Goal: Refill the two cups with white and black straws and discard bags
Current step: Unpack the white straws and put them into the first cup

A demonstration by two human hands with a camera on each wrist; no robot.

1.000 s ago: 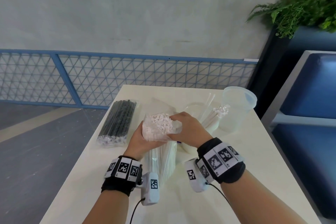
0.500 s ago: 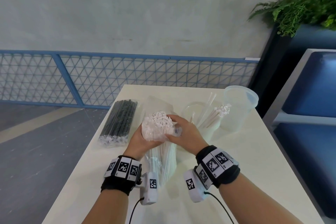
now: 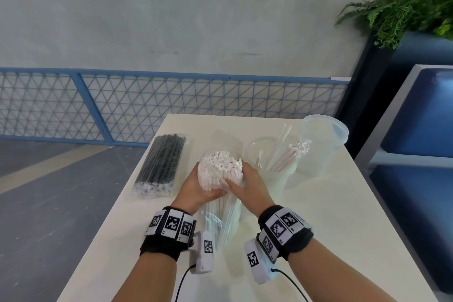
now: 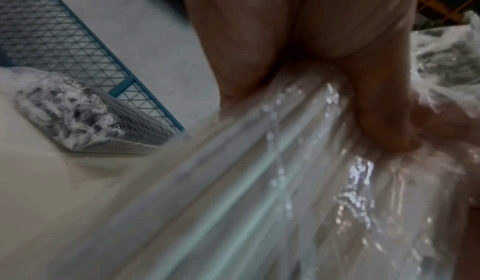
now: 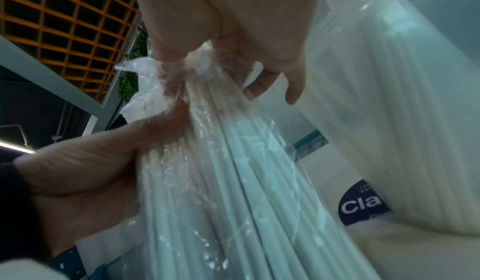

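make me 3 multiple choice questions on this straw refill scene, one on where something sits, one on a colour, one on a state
1. Where does the pack of black straws lie?
A. on the table, to the person's left of the hands
B. inside the far cup
C. on the floor

2. What colour are the straws in the bundle of white straws held by the hands?
A. black
B. white
C. red

3. What is the state of the nearer cup?
A. lying on its side
B. upright with some white straws in it
C. sealed with a lid

Answers:
1. A, the pack rests flat on the table, left of the left hand.
2. B, the exposed ends between the left hand and the right hand are white.
3. B, straws lean out of its open top, beside the empty cup.
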